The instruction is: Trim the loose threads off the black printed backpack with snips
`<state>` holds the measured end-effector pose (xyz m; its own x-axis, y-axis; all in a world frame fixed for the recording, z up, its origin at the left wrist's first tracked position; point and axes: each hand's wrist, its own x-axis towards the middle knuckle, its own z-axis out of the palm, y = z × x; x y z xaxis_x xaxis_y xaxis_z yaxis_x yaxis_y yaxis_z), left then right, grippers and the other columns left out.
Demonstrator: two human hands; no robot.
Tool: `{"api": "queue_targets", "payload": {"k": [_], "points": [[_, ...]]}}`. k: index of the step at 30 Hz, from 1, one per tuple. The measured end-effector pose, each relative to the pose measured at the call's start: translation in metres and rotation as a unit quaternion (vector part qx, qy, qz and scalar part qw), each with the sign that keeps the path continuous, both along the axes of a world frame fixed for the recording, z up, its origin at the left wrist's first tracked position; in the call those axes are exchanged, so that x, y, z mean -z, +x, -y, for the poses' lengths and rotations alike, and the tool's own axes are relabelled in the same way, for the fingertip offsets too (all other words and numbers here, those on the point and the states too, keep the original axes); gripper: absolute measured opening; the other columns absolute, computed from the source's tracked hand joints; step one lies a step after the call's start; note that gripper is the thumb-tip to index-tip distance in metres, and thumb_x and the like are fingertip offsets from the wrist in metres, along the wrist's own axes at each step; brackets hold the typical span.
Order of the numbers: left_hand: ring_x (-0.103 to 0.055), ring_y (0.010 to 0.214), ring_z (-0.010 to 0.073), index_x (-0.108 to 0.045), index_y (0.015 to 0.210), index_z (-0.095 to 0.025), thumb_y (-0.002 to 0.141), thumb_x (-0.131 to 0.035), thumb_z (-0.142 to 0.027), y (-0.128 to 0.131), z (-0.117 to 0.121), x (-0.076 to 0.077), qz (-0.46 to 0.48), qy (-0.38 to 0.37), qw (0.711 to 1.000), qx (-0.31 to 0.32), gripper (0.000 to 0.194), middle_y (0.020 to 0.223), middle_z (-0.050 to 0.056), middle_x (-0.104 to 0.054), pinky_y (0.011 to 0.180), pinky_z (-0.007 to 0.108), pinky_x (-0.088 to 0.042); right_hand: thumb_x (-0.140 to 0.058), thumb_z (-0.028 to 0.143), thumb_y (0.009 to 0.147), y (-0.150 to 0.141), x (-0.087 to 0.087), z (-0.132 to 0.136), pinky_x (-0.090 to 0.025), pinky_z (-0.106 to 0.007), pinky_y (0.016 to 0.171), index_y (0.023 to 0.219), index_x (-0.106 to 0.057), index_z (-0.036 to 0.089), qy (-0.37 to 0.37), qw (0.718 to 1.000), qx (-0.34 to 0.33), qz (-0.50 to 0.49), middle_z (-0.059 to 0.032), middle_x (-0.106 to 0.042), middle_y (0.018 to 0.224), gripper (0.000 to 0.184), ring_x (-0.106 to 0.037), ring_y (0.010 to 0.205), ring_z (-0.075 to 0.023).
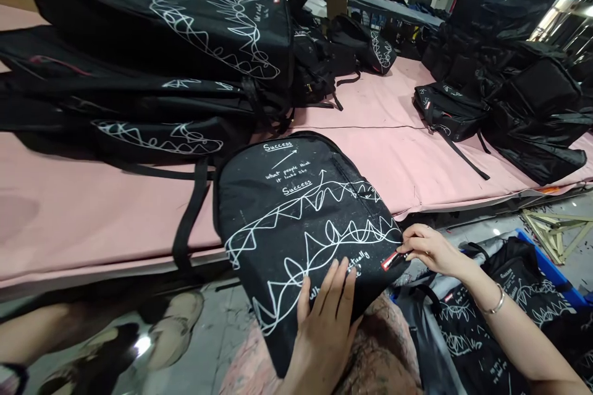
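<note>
A black backpack [287,222] with white scribbled lines and "Success" lettering lies in front of me, partly on the pink table edge and partly over my lap. My left hand [327,315] rests flat on its front panel, fingers stretched out over some of the lettering. At the bag's right edge, my right hand [428,250] has its fingers pinched together beside a small red label [391,259]. Whatever lies between those fingertips is too small to make out. A black strap [189,222] trails from the bag's left side onto the table.
Similar backpacks are piled at the left [185,37]. A smaller bag [451,111] and a heap of black bags [532,92] sit at the right on the pink table [365,142]. Below right, a blue crate [551,268] holds more bags. Another person's foot [178,327] shows lower left.
</note>
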<state>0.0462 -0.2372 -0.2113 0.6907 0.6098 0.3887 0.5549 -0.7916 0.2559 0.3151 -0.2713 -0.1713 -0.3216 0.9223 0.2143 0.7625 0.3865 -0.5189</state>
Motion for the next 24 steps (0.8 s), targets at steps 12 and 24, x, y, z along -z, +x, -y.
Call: {"api": "queue_targets", "payload": {"k": [12, 24], "points": [[-0.043, 0.121, 0.024, -0.051, 0.121, -0.015, 0.086, -0.04, -0.036, 0.004, 0.003, 0.001, 0.036, -0.026, 0.999, -0.03, 0.043, 0.127, 0.012, -0.053, 0.11, 0.046, -0.007, -0.044, 0.019, 0.09, -0.014, -0.005, -0.005, -0.041, -0.032, 0.075, 0.101, -0.06, 0.02, -0.02, 0.999, -0.014, 0.035, -0.0069, -0.053, 0.093, 0.019, -0.049, 0.086, -0.0174], [-0.041, 0.123, 0.0231, -0.052, 0.12, -0.015, 0.087, -0.039, -0.039, 0.002, 0.003, 0.002, 0.041, -0.025, 0.998, -0.027, 0.043, 0.13, 0.011, -0.051, 0.11, 0.046, -0.008, -0.062, 0.028, 0.08, 0.005, -0.007, 0.009, -0.043, -0.033, 0.079, 0.098, -0.062, 0.02, -0.129, 0.972, 0.119, -0.157, -0.0059, -0.058, 0.093, 0.019, -0.054, 0.089, -0.019]]}}
